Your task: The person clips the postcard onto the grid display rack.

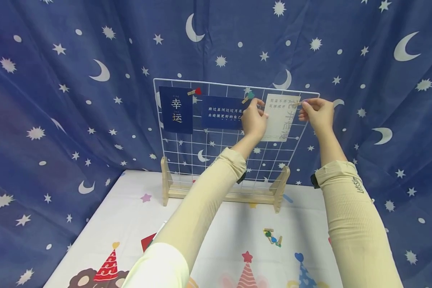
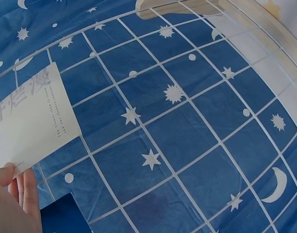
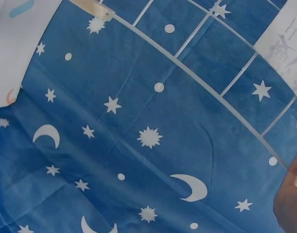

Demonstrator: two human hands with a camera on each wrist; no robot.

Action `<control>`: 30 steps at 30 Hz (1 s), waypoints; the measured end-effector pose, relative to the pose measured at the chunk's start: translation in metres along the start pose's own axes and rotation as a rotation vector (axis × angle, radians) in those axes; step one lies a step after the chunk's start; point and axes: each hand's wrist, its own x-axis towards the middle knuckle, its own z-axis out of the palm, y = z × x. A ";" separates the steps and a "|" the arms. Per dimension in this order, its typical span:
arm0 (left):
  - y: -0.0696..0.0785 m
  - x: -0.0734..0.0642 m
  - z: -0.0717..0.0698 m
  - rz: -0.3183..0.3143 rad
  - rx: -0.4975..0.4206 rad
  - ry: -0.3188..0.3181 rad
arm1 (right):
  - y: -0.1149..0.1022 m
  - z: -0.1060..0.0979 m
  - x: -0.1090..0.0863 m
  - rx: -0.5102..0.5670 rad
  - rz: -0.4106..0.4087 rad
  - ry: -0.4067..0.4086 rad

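A white card (image 1: 276,122) with printed characters lies against the upper right of a white wire grid (image 1: 209,138). My left hand (image 1: 254,120) pinches the card's left edge between thumb and fingers, also seen in the left wrist view, where the card (image 2: 39,116) overlaps the wires. At the card's upper right edge, my right hand (image 1: 319,115) pinches a small wooden clothespin (image 1: 297,104); whether it grips the card cannot be told. Two dark blue cards, one upright (image 1: 176,120) and one sideways (image 1: 221,120), hang further left, beside a red-heart clothespin (image 1: 195,91) and a teal-topped clothespin (image 1: 249,96).
The grid stands in a wooden base (image 1: 223,197) on a table with a white printed cloth (image 1: 129,200). Several small clothespins (image 1: 273,238) lie in front of it. A red item (image 1: 147,241) is partly hidden behind my left sleeve. A blue star-and-moon curtain (image 1: 93,48) hangs behind.
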 end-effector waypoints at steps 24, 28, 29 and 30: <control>0.006 -0.016 -0.010 0.008 0.015 -0.008 | -0.002 0.000 -0.013 -0.127 -0.038 0.089; 0.003 -0.016 -0.013 -0.021 -0.020 0.004 | -0.004 0.000 -0.016 -0.127 -0.054 0.102; 0.002 -0.016 -0.013 -0.024 -0.025 0.004 | -0.005 0.000 -0.016 -0.129 -0.056 0.103; 0.001 -0.016 -0.014 -0.024 -0.026 0.006 | -0.005 0.000 -0.017 -0.133 -0.060 0.105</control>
